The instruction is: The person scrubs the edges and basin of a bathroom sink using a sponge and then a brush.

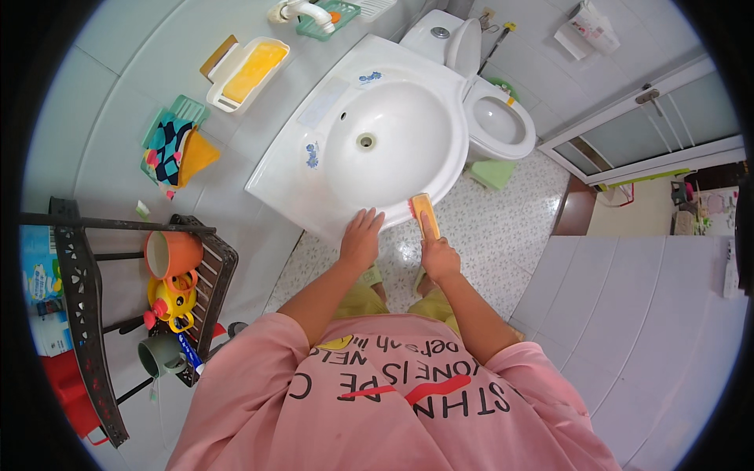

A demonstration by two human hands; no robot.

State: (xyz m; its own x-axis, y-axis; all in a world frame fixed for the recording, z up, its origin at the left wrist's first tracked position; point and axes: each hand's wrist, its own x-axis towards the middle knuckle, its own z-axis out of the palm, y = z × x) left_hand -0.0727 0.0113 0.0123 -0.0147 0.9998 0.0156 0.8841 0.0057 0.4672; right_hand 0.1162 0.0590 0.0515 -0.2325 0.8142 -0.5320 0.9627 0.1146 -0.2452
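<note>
A white ceramic washbasin (389, 159) with blue flower decals stands before me, its bowl holding no visible water around the drain hole (366, 141). My left hand (360, 238) rests flat on the basin's front rim, fingers slightly spread and gripping nothing. In my right hand (440, 259) is an orange-yellow scrubbing brush (425, 215), held by its handle with the index finger stretched along its back. The brush's pinkish bristles face left, against or very close to the outer edge of the rim at the front right; exact contact is hard to tell.
Beyond the basin is a white toilet (500, 126) with its lid raised. A wall dish (250, 73) holds a yellow bar, and cloths (177, 150) hang below it. On the left, a dark rack (212, 282) carries cups. A green stool (493, 174) stands by the toilet.
</note>
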